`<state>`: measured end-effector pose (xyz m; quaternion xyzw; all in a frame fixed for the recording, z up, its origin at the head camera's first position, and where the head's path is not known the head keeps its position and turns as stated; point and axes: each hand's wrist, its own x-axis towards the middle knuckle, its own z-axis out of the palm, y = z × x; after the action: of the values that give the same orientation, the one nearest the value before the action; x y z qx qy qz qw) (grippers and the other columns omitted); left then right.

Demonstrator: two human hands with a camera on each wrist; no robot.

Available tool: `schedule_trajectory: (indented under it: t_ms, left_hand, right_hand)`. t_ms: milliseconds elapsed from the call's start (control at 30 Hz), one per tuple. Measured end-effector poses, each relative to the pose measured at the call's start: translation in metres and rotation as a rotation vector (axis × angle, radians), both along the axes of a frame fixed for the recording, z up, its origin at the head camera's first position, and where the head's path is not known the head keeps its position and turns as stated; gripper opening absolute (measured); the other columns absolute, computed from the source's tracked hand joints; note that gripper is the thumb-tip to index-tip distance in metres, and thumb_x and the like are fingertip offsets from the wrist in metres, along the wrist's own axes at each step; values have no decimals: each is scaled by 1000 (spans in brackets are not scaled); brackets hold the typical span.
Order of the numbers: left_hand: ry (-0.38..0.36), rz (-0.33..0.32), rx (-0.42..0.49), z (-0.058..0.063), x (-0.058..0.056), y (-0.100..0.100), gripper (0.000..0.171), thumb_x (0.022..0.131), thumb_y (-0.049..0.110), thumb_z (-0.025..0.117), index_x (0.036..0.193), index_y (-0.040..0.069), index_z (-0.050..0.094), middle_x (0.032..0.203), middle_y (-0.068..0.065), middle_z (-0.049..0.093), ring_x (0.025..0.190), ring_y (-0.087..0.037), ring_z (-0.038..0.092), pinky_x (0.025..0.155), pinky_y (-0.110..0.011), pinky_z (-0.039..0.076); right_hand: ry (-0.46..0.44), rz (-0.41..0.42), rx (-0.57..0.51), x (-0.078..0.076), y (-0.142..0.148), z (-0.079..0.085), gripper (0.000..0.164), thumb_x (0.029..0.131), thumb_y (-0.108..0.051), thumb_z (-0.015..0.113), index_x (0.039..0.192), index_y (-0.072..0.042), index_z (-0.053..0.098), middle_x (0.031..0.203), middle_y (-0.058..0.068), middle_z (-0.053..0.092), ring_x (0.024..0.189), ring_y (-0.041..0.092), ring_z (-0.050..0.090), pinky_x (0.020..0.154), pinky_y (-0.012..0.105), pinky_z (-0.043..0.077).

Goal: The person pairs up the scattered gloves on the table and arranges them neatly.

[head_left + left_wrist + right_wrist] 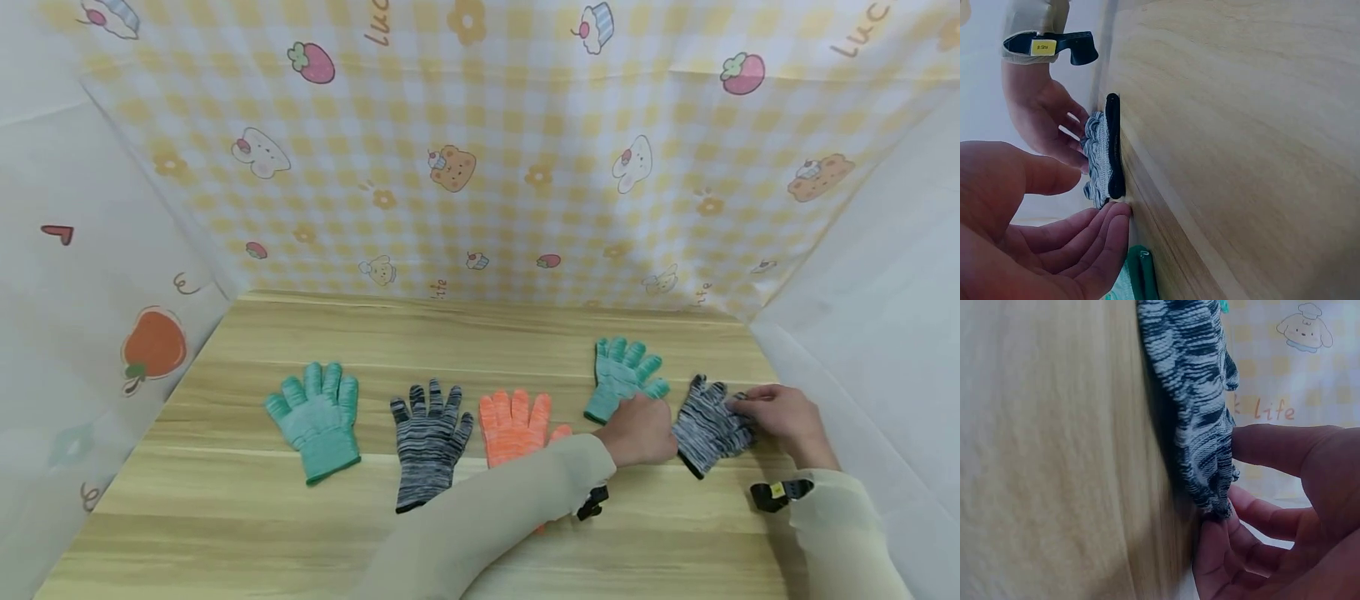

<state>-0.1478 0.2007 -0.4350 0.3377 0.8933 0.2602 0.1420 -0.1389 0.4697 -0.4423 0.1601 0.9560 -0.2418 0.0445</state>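
Observation:
A black-and-white knit glove (712, 429) lies on the table at the right, its dark cuff toward the near edge. My right hand (783, 421) pinches its right side; in the right wrist view the thumb (1266, 447) is on top of the knit and the fingers curl at the edge. On the glove's other side is my left hand (641, 429). Its thumb (1050, 175) stands apart from the gently bent fingers (1097, 244), with nothing gripped between them, and the fingertips are beside the glove. Just behind the left hand lies a green glove (618, 375).
Farther left lie an orange glove (513, 425), partly covered by the left sleeve (517, 508), another black-and-white glove (426, 446) and another green glove (318, 421). A checkered cloth (495, 225) hangs behind the wooden table (247, 517); white side sheets (877, 292) flank it.

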Motion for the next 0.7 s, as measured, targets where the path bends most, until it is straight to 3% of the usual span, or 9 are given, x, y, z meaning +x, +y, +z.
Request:
schedule_trajectory:
  t_ms: [300,700]
  left_hand:
    - [18,73,-73,-2,4,6,51,92,25,65,48,16,40,39,7,23,29,-6,26,31,-22,30]
    - [140,45,-123,-7,13,10,43,93,13,62,52,18,50,45,7,33,36,-6,34,33,-22,33]
  right_hand:
    - [-65,4,-110,4,-8,3,37,90,-34,69,94,3,66,85,8,64,72,19,59,59,32,49]
    - [-39,8,-151,19,-15,2,29,91,-27,69,90,1,64,83,5,62,71,15,60,59,29,52]
